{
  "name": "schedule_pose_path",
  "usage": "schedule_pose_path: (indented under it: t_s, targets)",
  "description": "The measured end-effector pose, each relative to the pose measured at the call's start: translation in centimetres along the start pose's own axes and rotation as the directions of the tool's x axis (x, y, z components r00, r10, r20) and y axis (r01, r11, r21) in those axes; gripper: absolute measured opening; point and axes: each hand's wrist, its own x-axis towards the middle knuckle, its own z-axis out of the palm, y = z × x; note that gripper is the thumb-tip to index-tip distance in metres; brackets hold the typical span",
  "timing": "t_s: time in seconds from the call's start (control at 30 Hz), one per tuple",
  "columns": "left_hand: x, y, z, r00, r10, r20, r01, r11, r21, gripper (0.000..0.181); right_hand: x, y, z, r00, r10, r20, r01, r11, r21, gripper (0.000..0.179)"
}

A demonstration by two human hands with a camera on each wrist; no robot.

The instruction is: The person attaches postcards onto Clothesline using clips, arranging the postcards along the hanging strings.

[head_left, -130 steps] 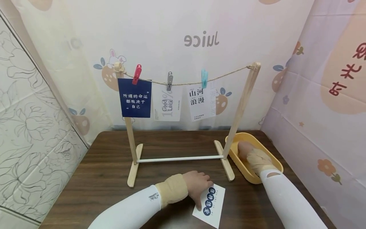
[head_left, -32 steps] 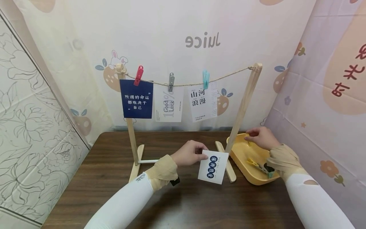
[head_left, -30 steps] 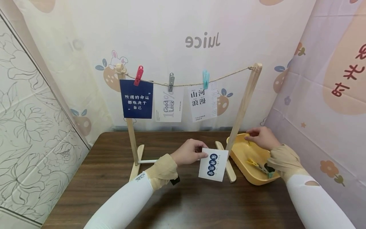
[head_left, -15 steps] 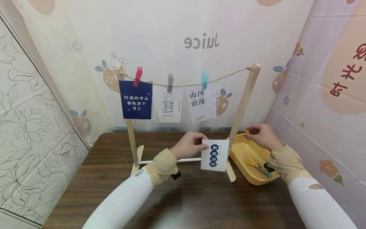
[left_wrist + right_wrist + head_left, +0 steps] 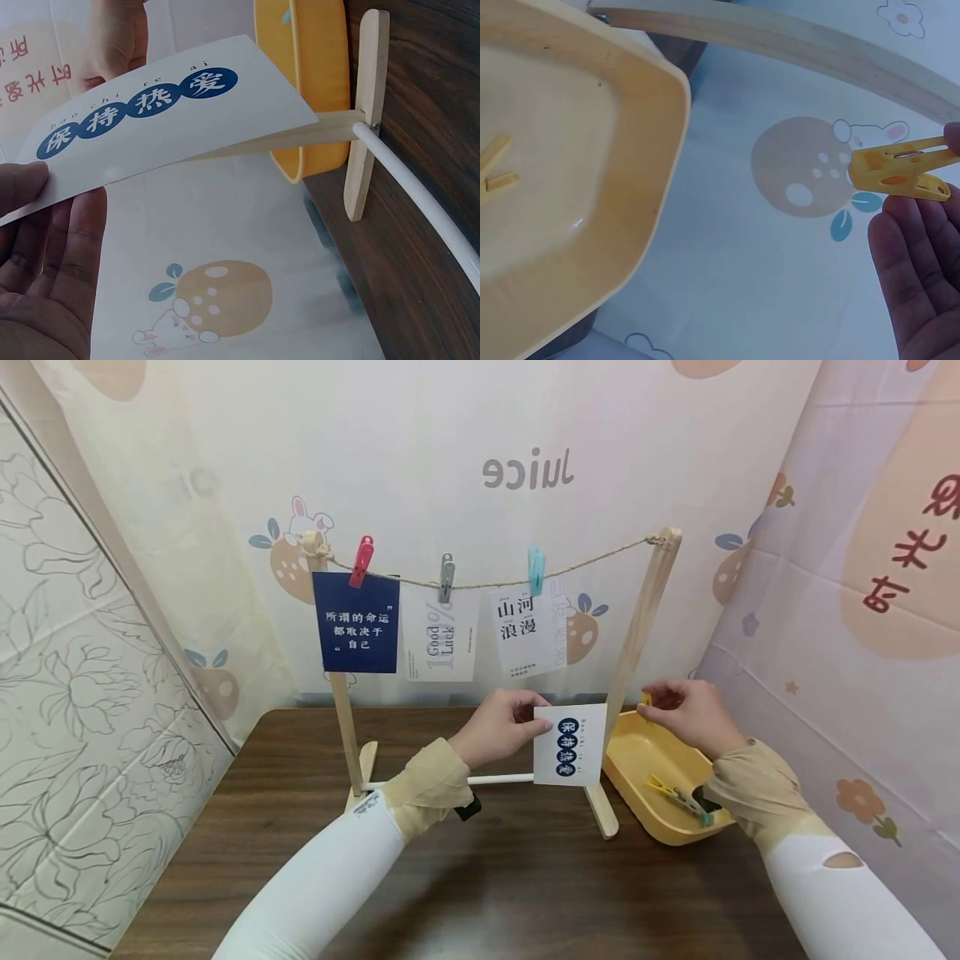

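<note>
My left hand (image 5: 501, 728) pinches a white card (image 5: 585, 764) by its left edge, thumb in front and fingers behind. The card bears dark blue circles with white characters and hangs in the air before the rack's right post. In my right hand (image 5: 693, 714) is a yellow clothespin (image 5: 900, 169), pinched between thumb and fingers above the yellow tray (image 5: 637, 797). On the rope (image 5: 491, 583) hang a navy card (image 5: 358, 647) under a red clothespin (image 5: 362, 562), a white card (image 5: 420, 652) under a grey clothespin (image 5: 446, 578), and another white card (image 5: 517, 656) under a light blue clothespin (image 5: 536, 570).
Wooden posts (image 5: 643, 618) hold the rope, joined low down by a white rod (image 5: 498, 779). Inside the tray lie more clothespins (image 5: 662, 787), partly behind my right wrist. A printed curtain (image 5: 420, 460) stands behind the dark wooden table (image 5: 480, 893).
My left hand has picked the card up off the table and raised it up and right. My right hand has come up out of the tray with the yellow clothespin.
</note>
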Motion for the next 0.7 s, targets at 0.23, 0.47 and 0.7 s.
schedule_pose_path:
  t_s: [0.23, 0.47, 0.7]
  targets:
    - [0.4, 0.8, -0.1, 1.000, -0.002, -0.004, 0.002, 1.000, -0.026, 0.014, -0.5, -1.0, -0.5, 0.998, -0.027, -0.054, 0.029, 0.999, 0.041, 0.029]
    - [1.0, 1.7, -0.3, 0.999, 0.013, -0.033, -0.013, 1.000, -0.001, 0.012, -0.7, -1.6, -1.2, 0.993, -0.052, -0.108, 0.061, 0.995, 0.083, 0.028]
    - [1.6, 2.7, -0.6, 0.998, 0.034, -0.050, -0.034, 0.999, 0.001, 0.012, -0.7, -2.5, -1.6, 0.990, -0.056, -0.127, 0.070, 0.992, 0.102, 0.026]
